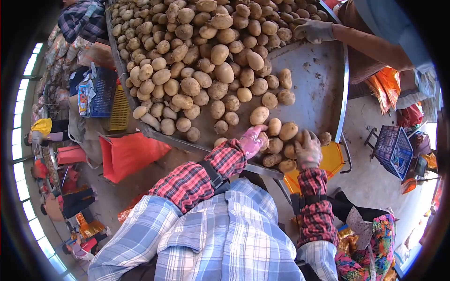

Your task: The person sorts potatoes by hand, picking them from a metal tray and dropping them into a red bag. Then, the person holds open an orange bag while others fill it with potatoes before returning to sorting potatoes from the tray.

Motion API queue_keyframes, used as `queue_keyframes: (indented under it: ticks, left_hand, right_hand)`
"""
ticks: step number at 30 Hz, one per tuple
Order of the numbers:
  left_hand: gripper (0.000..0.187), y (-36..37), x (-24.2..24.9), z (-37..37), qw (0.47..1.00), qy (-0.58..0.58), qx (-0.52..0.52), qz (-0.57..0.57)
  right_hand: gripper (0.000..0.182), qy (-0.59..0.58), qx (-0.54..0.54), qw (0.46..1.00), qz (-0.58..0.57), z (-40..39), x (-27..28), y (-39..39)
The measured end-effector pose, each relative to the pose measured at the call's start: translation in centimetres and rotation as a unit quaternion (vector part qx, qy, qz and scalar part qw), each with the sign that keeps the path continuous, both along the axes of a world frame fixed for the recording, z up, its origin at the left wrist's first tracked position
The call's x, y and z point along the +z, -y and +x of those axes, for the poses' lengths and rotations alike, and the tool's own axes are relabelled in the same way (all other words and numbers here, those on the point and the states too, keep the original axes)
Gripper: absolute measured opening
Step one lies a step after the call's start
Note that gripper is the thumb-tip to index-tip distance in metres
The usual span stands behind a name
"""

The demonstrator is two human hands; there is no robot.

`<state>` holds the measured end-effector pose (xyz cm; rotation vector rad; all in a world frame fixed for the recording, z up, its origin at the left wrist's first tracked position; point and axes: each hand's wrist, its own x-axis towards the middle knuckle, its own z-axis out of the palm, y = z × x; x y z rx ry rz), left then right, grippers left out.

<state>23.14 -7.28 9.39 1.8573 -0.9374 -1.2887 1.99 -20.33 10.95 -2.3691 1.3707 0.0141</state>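
Closely, my left hand (252,143) curls round a potato (265,141) while my right hand (309,152), its grip unclear, rests against others, seemingly bracketing the cluster (288,131) so none rolls off the near edge of the counter (313,89), below the heap (220,54).

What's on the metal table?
Heaped potatoes on the metal table; left hand and right hand at the nearest ones, a co-worker's gloved hand upper right. Some bare surface shows; whatever's under the heap is covered.

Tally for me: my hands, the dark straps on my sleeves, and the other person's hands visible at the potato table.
Your hands, left hand and right hand: 2
Dark straps: 2
Other person's gloved hand: 1
Total: 5
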Motion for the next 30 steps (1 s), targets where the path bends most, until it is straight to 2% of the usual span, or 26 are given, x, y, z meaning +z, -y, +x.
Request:
queue_keyframes:
  ticks: [1, 2, 3, 4, 5, 7, 9, 11, 12, 13, 15, 16, 17, 18, 19, 20, 21, 22, 23, 25, 26, 27, 29, 30]
  left_hand:
    - [0.047, -0.5, 0.2, -0.3, 0.997, 0.046, -0.037, -0.051]
    - [0.050, -0.9, 1.2, 0.0, 0.986, 0.088, -0.113, -0.084]
    - [0.054, -1.3, 2.2, 0.7, 0.967, 0.134, -0.187, -0.114]
    - [0.051, -2.6, 2.0, 0.7, 0.921, 0.269, -0.225, -0.168]
    - [0.053, -3.3, 3.3, 1.7, 0.903, 0.288, -0.267, -0.173]
    - [0.058, -5.2, 5.2, 4.3, 0.837, 0.427, -0.323, -0.113]
    - [0.061, -6.7, 5.9, 8.1, 0.841, 0.489, -0.231, -0.028]
    - [0.064, -7.7, 6.6, 11.5, 0.847, 0.517, -0.092, 0.082]
    - [0.065, -8.4, 6.0, 12.7, 0.815, 0.571, -0.090, 0.041]
    - [0.065, -8.8, 4.9, 12.7, 0.816, 0.570, -0.083, 0.045]
    - [0.062, -7.0, 5.5, 11.5, 0.825, 0.540, -0.110, 0.126]
    - [0.057, -6.3, 5.1, 11.4, 0.838, 0.529, -0.086, 0.107]
    - [0.052, -5.4, 4.9, 11.6, 0.840, 0.532, -0.082, 0.078]
    - [0.051, -4.1, 5.5, 11.9, 0.852, 0.513, -0.092, 0.047]
    - [0.049, -2.7, 6.3, 12.0, 0.864, 0.493, -0.102, 0.017]
    - [0.050, -1.3, 6.3, 12.2, 0.863, 0.486, -0.135, 0.039]
    - [0.051, 0.2, 6.4, 12.1, 0.860, 0.477, -0.169, 0.061]
    - [0.056, 1.8, 7.7, 11.5, 0.853, 0.456, -0.221, 0.124]
    - [0.061, 2.6, 8.6, 10.9, 0.858, 0.448, -0.221, 0.120]
    - [0.063, 4.0, 7.7, 9.6, 0.861, 0.413, -0.256, 0.151]
    - [0.065, 4.1, 7.2, 8.6, 0.859, 0.426, -0.240, 0.152]
    - [0.065, 4.3, 6.8, 8.3, 0.859, 0.426, -0.241, 0.149]
    - [0.065, 4.8, 5.8, 7.5, 0.879, 0.416, -0.201, 0.117]
    - [0.063, 5.4, 5.1, 6.8, 0.877, 0.422, -0.212, 0.092]
  right_hand:
    - [0.058, 0.029, -0.003, 0.998, -0.054, -1.3, -1.0, -0.7]
    - [0.059, 0.107, 0.040, 0.984, -0.134, -1.6, -0.5, -2.3]
    - [0.057, 0.138, 0.094, 0.971, -0.172, -0.3, 1.3, -3.8]
    - [0.059, 0.144, 0.162, 0.970, -0.110, 1.0, 2.5, -5.1]
    - [0.062, 0.132, 0.239, 0.959, -0.076, 2.6, 3.4, -6.2]
    - [0.050, 0.145, 0.259, 0.952, -0.079, 2.5, 2.8, -7.3]
    - [0.041, 0.147, 0.213, 0.965, -0.051, 2.2, 2.5, -5.5]
    - [0.041, 0.116, 0.178, 0.969, -0.129, 0.9, 0.9, -3.5]
    - [0.040, 0.118, 0.162, 0.970, -0.138, 1.7, 2.0, -2.9]
    - [0.040, 0.119, 0.147, 0.971, -0.147, 2.9, 3.0, -1.7]
    - [0.048, 0.171, 0.195, 0.958, -0.117, 7.4, 3.7, 1.1]
    - [0.051, 0.182, 0.197, 0.959, -0.095, 10.4, 3.6, 2.4]
    - [0.053, 0.181, 0.202, 0.954, -0.130, 13.5, 3.3, 3.6]
    - [0.057, 0.144, 0.202, 0.960, -0.131, 16.7, 4.6, 4.4]
    - [0.066, 0.102, 0.198, 0.964, -0.146, 19.1, 3.3, 5.5]
    - [0.075, 0.075, 0.199, 0.976, -0.041, 21.0, 1.8, 7.3]
    - [0.080, 0.076, 0.193, 0.977, -0.050, 21.9, 2.0, 6.7]
    - [0.078, 0.025, 0.212, 0.974, -0.073, 22.0, 2.0, 6.0]
    - [0.076, -0.027, 0.229, 0.968, -0.096, 21.5, 1.9, 5.5]
    - [0.071, 0.037, 0.215, 0.974, -0.067, 19.3, 1.0, 5.6]
    - [0.070, 0.027, 0.199, 0.976, -0.089, 18.0, 0.7, 5.2]
    - [0.069, 0.000, 0.189, 0.980, -0.056, 16.6, 0.7, 5.1]
    - [0.066, -0.015, 0.196, 0.972, -0.128, 13.5, -1.0, 4.2]
    - [0.066, -0.021, 0.193, 0.973, -0.128, 12.2, -0.9, 3.7]
